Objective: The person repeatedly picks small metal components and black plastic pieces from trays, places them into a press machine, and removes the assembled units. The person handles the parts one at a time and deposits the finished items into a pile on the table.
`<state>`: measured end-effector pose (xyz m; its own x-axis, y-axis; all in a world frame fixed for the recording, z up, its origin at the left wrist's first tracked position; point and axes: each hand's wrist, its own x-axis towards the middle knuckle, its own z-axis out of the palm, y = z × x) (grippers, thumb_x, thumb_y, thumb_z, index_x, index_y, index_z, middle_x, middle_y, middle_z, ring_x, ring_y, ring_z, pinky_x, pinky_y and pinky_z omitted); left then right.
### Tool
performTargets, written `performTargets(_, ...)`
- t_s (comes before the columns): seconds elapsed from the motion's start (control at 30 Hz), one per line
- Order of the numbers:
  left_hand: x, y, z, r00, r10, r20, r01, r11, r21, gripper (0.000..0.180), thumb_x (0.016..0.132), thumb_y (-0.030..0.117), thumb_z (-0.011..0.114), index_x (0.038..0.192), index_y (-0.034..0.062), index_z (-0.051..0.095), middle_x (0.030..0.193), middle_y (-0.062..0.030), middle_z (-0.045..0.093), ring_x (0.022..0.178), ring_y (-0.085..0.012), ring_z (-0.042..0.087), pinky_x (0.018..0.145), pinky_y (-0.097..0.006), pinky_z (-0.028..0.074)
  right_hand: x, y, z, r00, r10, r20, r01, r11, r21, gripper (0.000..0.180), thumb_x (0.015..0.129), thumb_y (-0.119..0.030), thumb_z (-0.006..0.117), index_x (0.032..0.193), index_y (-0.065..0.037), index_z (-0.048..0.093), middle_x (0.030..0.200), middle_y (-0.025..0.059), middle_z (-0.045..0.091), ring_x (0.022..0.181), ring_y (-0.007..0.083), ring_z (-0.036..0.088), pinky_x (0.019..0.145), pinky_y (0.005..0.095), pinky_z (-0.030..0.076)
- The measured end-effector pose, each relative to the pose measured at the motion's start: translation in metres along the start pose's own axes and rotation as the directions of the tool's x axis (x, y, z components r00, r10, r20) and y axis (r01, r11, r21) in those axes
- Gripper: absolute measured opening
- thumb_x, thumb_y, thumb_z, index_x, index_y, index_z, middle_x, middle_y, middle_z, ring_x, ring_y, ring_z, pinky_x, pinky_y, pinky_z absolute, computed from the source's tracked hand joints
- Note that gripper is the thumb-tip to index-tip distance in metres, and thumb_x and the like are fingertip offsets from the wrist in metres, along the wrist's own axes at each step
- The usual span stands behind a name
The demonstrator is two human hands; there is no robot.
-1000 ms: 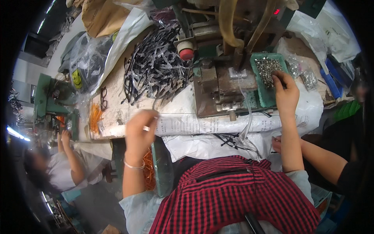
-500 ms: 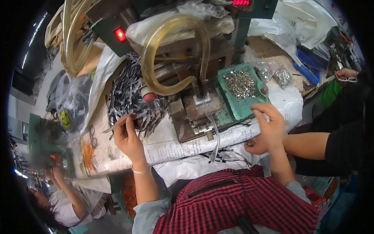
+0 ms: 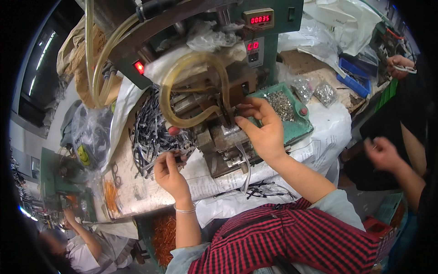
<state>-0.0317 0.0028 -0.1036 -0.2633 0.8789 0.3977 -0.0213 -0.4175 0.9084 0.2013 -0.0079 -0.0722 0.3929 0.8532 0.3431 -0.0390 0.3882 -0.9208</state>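
A bench press with a green body (image 3: 285,27) stands before me, a thick yellowish hose (image 3: 171,75) looping in front of it. My right hand (image 3: 267,132) reaches to its small metal die (image 3: 230,130), thumb and forefinger pinched beside the tooling. What those fingertips hold, if anything, is too small to tell. A clear strip (image 3: 244,157) hangs down from the die. At the near edge of a heap of dark, shiny flat strips (image 3: 148,137), my left hand (image 3: 171,176) is closed in a pinch. Something small and dark shows at its fingertips; its kind is unclear.
Right of the die, a green tray (image 3: 299,130) holds many small metal pieces (image 3: 280,105), with bagged pieces (image 3: 325,93) behind. A blue bin (image 3: 353,80) stands farther back. Scissors (image 3: 115,176) lie at left. Another person's hand (image 3: 383,155) is at right; another person sits at lower left.
My right hand has moved left from beside the green tray to the die. My left hand has shifted right and slightly down. The other person's hand has drawn back to the right.
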Motion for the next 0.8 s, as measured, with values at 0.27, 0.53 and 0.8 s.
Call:
performTargets(0.27,0.001,0.076,0.038,0.651,0.679,0.340,-0.744,0.660,0.107,0.008,0.096,0.007,0.064,0.099,-0.0003,0.062,0.096,-0.0173,0.070,0.072,-0.0209,0.064,0.062,-0.031,0.058,-0.021,-0.044,0.004,0.988,0.059,0.140,-0.072,0.994,0.083,0.059,0.087,0.002,0.067,0.141,0.003,0.044,0.121,0.0148,0.067,0.113,0.0205,0.065,0.102,0.0332,0.046)
performTargets(0.53,-0.005,0.051,0.084,0.311,0.704,0.639,-0.940,0.326,0.099,0.018,0.076,0.011,0.082,0.091,0.0059,0.072,0.097,-0.0085,0.072,0.055,-0.0117,0.056,0.048,-0.026,0.043,-0.012,0.031,-0.097,0.992,0.002,0.125,0.087,0.704,-0.705,0.031,0.085,-0.001,0.058,0.114,-0.004,0.069,0.104,0.0184,0.073,0.099,0.0346,0.070,0.086,0.0408,0.055)
performTargets(0.8,-0.007,0.038,0.089,0.291,0.741,0.605,-0.940,0.340,0.036,0.021,0.074,0.008,0.083,0.091,0.0064,0.071,0.092,-0.0081,0.072,0.053,-0.0123,0.057,0.046,-0.026,0.043,0.018,0.049,-0.147,0.994,-0.037,-0.105,-0.025,0.848,-0.530,0.014,0.086,-0.001,0.061,0.098,-0.002,0.069,0.098,0.0117,0.070,0.091,0.0309,0.068,0.084,0.0362,0.053)
